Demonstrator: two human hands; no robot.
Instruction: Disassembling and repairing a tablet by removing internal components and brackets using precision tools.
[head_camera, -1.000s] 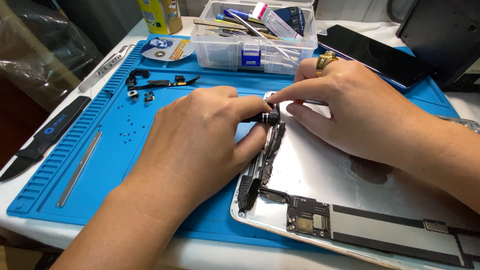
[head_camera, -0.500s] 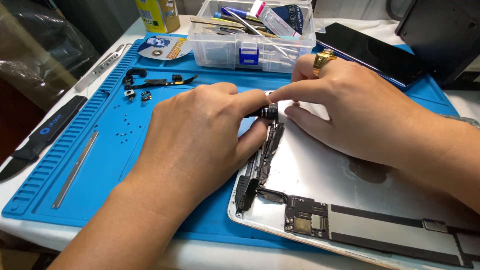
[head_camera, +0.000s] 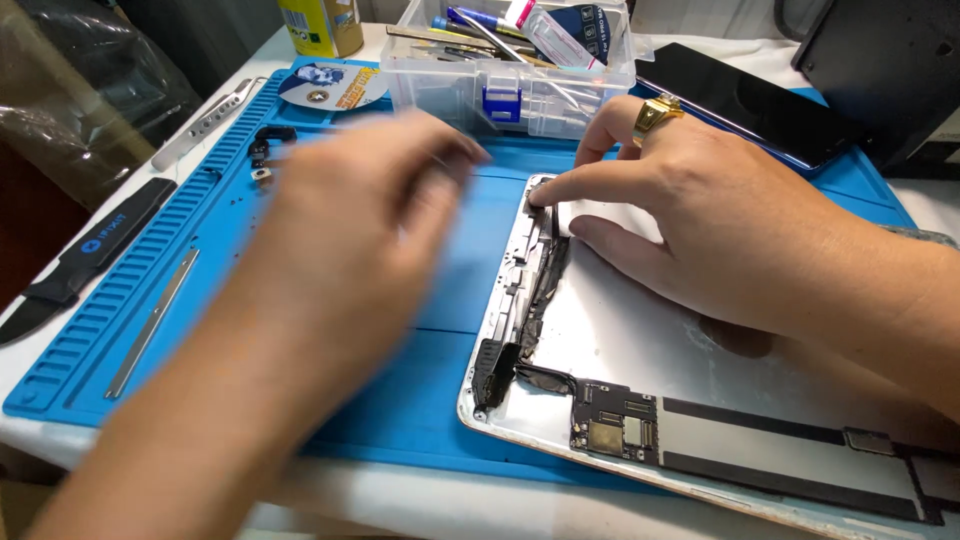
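Silver metal tablet back shell (head_camera: 640, 340), opened with its dark circuit board (head_camera: 700, 440) exposed, lies on the blue ribbed silicone work mat (head_camera: 140, 300) covering the tabletop. Right hand (head_camera: 720, 220), wearing a gold ring (head_camera: 655, 112), rests on the shell, its fingers (head_camera: 570, 188) pressing the black flex cable strip (head_camera: 545, 270) at the shell's edge. Left hand (head_camera: 350, 230) hovers blurred above the mat; whether it holds anything I cannot tell. Clear plastic tool box (head_camera: 500, 70) stands behind.
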